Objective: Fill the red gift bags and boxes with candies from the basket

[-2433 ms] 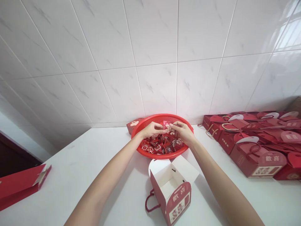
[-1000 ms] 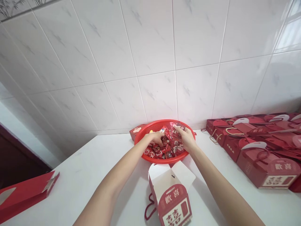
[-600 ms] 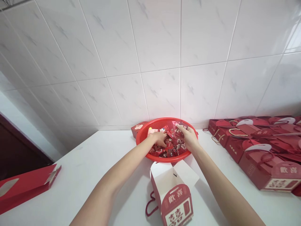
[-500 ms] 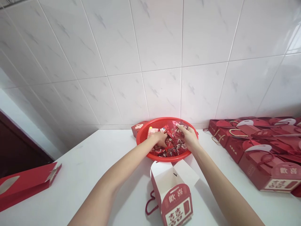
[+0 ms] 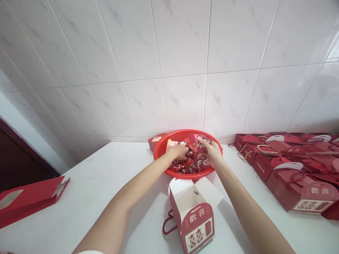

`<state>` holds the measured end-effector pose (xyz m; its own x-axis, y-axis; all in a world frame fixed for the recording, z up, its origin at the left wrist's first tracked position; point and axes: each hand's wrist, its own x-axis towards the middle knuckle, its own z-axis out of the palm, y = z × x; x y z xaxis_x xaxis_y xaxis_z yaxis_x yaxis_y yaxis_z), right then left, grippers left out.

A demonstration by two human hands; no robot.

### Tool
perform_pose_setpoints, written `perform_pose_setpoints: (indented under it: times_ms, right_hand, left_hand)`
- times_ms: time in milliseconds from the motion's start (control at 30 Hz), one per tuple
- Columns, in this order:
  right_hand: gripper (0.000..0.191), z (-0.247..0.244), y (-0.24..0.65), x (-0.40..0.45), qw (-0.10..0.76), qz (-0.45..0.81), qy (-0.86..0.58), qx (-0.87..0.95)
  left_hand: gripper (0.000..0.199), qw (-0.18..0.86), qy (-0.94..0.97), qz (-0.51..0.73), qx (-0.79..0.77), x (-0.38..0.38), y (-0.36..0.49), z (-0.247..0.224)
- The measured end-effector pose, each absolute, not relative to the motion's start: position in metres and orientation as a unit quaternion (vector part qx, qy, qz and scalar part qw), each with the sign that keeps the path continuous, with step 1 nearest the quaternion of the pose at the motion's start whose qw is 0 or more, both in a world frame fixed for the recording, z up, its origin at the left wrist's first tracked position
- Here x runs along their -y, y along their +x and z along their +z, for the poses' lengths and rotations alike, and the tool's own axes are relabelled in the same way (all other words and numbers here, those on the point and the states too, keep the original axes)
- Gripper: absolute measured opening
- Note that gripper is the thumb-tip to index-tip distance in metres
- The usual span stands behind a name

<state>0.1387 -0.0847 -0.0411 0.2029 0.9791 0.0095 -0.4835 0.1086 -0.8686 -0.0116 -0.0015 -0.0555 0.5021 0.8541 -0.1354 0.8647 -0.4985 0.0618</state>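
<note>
Hands reach together into a round red plastic basket heaped with small red-wrapped sweets, set on the white counter against the tiled wall. The left hand lies palm down on the pile, fingers curled into the wrappers; whether it grips 1 cannot be told. The right hand pinches a small pink-and-red sweet packet between thumb and fingertips, lifted just above the heap. Just in front of the basket stands 1 open red paper gift box with white flaps spread upward and a cord handle, its mouth facing the hands. Closed red gift boxes lie massed at the right; a flat, unfolded red box lies well apart, far left.
</note>
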Motion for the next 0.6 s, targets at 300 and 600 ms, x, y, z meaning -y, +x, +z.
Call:
perform_pose_setpoints:
  times_ms: [300,600]
  right_hand:
    - [0.032,-0.043,0.14,0.086,0.666,0.536,-0.387,0.345]
    - [0.03,-0.043,0.14,0.084,0.669,0.532,-0.383,0.35]
  left_hand:
    - [0.026,0.172,0.848,0.131,-0.484,-0.005,-0.037,-0.046]
    - [0.02,0.243,0.819,0.27,-0.445,-0.009,-0.042,-0.047]
